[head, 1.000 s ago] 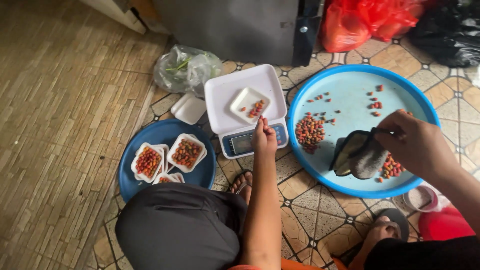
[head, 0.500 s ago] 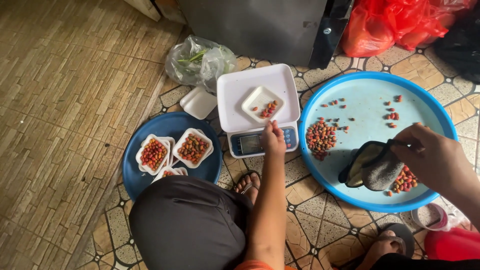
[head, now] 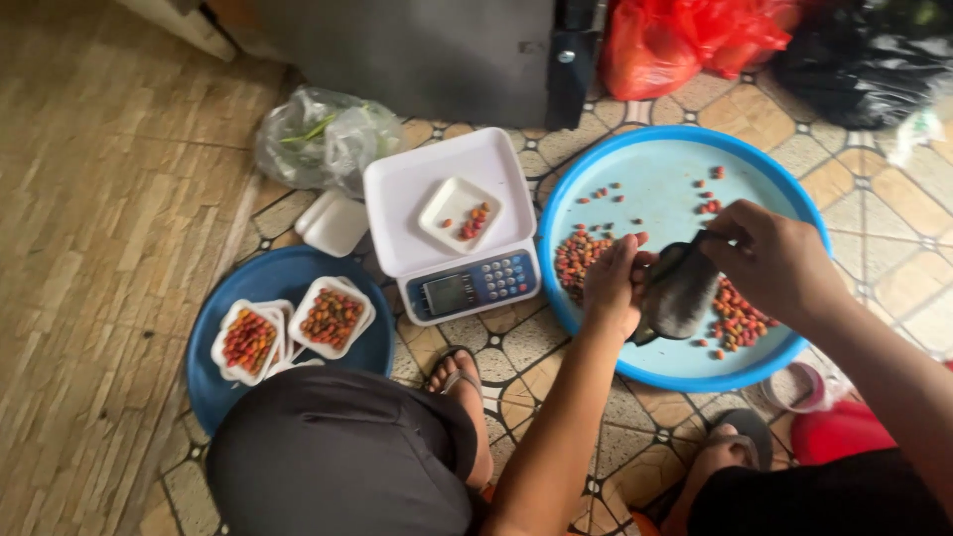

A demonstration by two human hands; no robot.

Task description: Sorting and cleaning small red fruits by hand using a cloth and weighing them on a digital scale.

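Nearest the camera are the person's dark-clad knees and two sandalled feet on the patterned tile floor [head: 516, 347]. Just beyond them lies the large light-blue tray [head: 665, 367], which serves as the landmark for everything else.

Over the tray's near-left part, the left hand [head: 611, 288] is cupped with its fingers curled loosely against the mouth of a dark scoop [head: 680, 293]; whether it holds any berries cannot be told. The right hand [head: 774, 260] hovers over the middle of the tray and grasps the scoop by its far end, tilting it toward the left hand. Small red and orange berries [head: 735, 318] lie heaped on the tray under and to the right of the scoop, another cluster [head: 576, 253] sits at the tray's left side, and a few are scattered toward its far rim.

Just left of the tray stands a white digital scale [head: 447, 208] with a small white foam dish [head: 459, 213] on its platform holding a few berries. Farther left of the tray, past the scale, a dark-blue round tray [head: 288, 273] carries filled white foam dishes [head: 333, 316] of berries. An empty white foam dish [head: 333, 223] lies on the floor between that and the scale.

Beyond the scale sits a crumpled clear plastic bag [head: 323, 134]. Past the light-blue tray's far rim lie a red plastic bag [head: 685, 35] and a black one [head: 864, 60].
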